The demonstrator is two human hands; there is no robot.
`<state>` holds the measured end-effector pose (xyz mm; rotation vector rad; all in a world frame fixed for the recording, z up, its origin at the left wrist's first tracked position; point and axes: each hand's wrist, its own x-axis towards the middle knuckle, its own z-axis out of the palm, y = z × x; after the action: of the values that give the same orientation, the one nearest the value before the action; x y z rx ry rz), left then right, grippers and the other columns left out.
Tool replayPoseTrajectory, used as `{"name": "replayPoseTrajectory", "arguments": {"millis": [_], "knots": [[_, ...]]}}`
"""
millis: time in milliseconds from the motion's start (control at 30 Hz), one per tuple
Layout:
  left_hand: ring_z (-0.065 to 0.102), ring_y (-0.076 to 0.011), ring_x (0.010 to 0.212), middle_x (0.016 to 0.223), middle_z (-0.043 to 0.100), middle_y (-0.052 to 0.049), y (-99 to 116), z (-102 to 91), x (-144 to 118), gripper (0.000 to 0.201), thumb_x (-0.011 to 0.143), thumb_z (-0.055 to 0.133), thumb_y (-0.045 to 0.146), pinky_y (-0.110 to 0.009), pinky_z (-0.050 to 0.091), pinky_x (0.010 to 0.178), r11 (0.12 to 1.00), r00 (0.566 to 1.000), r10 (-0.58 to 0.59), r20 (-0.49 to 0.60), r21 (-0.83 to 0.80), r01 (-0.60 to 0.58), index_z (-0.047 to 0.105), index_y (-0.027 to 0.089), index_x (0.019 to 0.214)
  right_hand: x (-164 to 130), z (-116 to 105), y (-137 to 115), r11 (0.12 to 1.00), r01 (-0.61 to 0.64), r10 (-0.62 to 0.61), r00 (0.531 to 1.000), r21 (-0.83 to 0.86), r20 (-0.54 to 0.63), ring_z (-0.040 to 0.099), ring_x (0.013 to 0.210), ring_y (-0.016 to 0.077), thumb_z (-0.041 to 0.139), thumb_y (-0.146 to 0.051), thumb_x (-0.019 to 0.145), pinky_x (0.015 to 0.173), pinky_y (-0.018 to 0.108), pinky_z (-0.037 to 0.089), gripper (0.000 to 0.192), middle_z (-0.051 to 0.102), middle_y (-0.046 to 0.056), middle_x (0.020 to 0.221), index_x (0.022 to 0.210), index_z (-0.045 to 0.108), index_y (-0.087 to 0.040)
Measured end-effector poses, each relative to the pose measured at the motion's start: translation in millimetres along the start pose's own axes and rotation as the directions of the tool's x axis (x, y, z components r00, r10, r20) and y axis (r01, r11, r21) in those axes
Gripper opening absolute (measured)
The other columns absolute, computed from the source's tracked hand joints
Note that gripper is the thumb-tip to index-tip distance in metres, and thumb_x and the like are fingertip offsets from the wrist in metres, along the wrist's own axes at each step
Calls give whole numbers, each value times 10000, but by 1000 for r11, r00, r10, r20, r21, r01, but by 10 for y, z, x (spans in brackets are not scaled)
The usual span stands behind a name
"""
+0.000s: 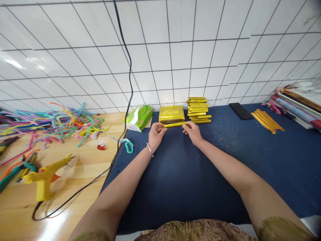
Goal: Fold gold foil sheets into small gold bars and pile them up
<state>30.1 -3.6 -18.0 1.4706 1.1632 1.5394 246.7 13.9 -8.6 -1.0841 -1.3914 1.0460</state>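
Between my two hands a thin roll of gold foil paper (175,125) is held level over the dark blue cloth. My left hand (156,134) pinches its left end, a silver bangle on the wrist. The right end sits between the thumb and fingers of my right hand (192,132). Just behind the roll lies a stack of gold foil paper sheets (171,113). To the right of that stack, several finished gold rolls (198,109) are piled against the tiled wall.
A green tissue box (139,117) stands left of the stack. On the wooden tabletop lie a yellow glue gun (46,177) with a black cord, pliers (18,170) and tangled pipe cleaners (62,124). Rightward are a black phone (241,110), gold strips (268,121) and piled books (298,107).
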Motion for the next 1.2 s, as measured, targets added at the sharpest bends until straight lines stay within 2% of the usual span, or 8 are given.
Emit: {"name": "replayPoseTrajectory", "arguments": {"millis": [133, 500, 767, 900, 1067, 1200], "knots": [[608, -106, 695, 865, 627, -14, 39, 3, -11, 279, 749, 676, 319, -269, 530, 694, 998, 999, -8, -38, -55, 6, 555, 185, 961, 13, 1, -22, 999, -20, 19, 1000, 44, 19, 597, 638, 107, 578, -504, 776, 552, 229, 457, 340, 648, 17, 830, 910, 602, -193], [603, -124, 781, 1050, 605, -54, 49, -17, -4, 224, 742, 683, 347, -296, 573, 709, 997, 995, -24, -93, -69, 18, 670, 158, 862, -9, 22, -69, 998, -12, 8, 998, 67, 64, 582, 637, 107, 597, -490, 784, 566, 233, 446, 322, 645, 18, 794, 877, 626, -183], [612, -132, 824, 1085, 614, -61, 63, -10, -5, 225, 724, 698, 343, -287, 576, 705, 991, 994, -68, -87, -125, 56, 647, 143, 812, -15, 32, -96, 997, -21, 17, 998, 71, 55, 580, 629, 106, 608, -512, 767, 556, 229, 444, 341, 642, 11, 772, 858, 627, -184], [619, -129, 829, 1079, 620, -59, 86, -20, -8, 236, 717, 715, 333, -275, 569, 701, 975, 993, -97, -62, -207, 82, 625, 142, 824, -18, 30, -102, 997, -15, 11, 998, 72, 55, 577, 621, 108, 605, -513, 773, 551, 230, 438, 336, 638, 8, 749, 854, 633, -188], [613, -109, 805, 1048, 627, -60, 93, -44, -13, 234, 752, 691, 349, -256, 564, 695, 955, 990, -133, -37, -272, 119, 614, 136, 813, -23, 22, -109, 998, -21, 19, 999, 51, 42, 555, 580, 111, 564, -548, 791, 547, 237, 436, 366, 609, -5, 645, 837, 639, -193], [606, -96, 791, 1027, 626, -46, 98, -51, -11, 231, 738, 708, 332, -246, 561, 698, 945, 990, -139, -21, -301, 127, 582, 140, 766, -25, 19, -117, 999, -18, 16, 999, 48, 45, 557, 588, 111, 578, -547, 780, 551, 237, 438, 362, 610, -7, 660, 841, 636, -196]]}}
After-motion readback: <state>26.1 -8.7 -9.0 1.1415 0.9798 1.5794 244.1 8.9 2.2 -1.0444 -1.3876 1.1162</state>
